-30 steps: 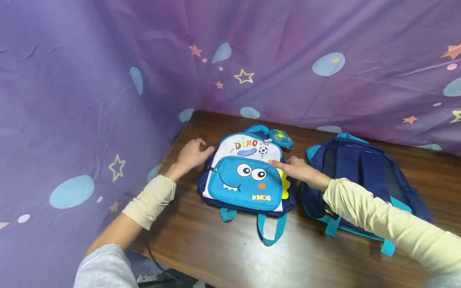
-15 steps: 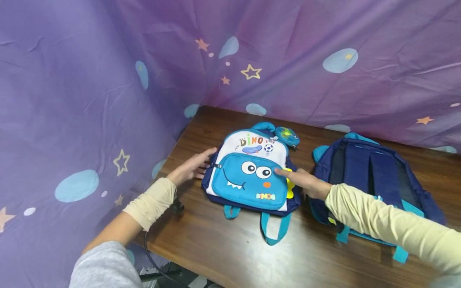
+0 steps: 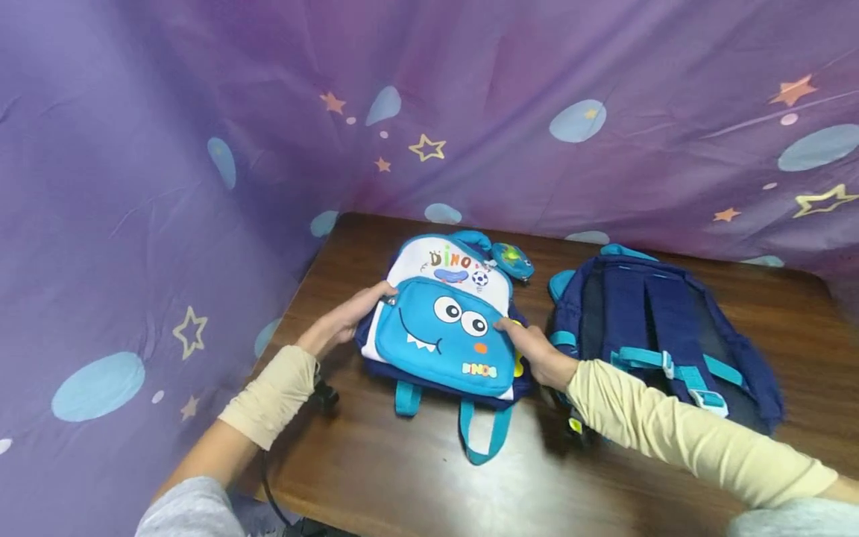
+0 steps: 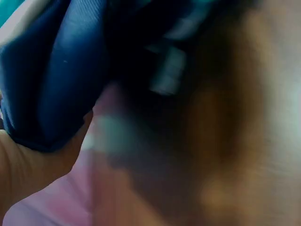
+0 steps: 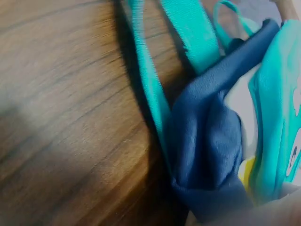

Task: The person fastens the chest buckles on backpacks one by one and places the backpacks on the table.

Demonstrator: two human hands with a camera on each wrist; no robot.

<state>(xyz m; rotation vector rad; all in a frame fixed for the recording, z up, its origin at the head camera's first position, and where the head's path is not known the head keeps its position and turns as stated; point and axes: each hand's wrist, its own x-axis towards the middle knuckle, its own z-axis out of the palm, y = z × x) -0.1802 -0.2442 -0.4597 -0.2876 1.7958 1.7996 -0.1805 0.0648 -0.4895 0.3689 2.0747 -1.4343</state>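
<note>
A small backpack (image 3: 429, 350) with a blue dinosaur-face pocket and a white top lies front up on the wooden table in the head view, its lower end tipped off the tabletop. My left hand (image 3: 345, 317) grips its left side, thumb over the front edge and fingers underneath. On the opposite side my right hand (image 3: 538, 352) holds on, its thumb pressing the pocket beside the eyes. The left wrist view has navy side fabric (image 4: 70, 70) in that palm. Teal strap loops (image 5: 193, 33) hang off the bag in the right wrist view.
A second navy backpack (image 3: 624, 298) lies straps up at the right, close to my right forearm. A round dinosaur pouch (image 3: 512, 261) hangs by the first bag's top. Purple patterned cloth (image 3: 496, 112) borders the table (image 3: 376, 462) at the back and left.
Both hands have closed round the backpack's sides from lying beside or on it. The bag's lower end has risen slightly. The head view has shifted.
</note>
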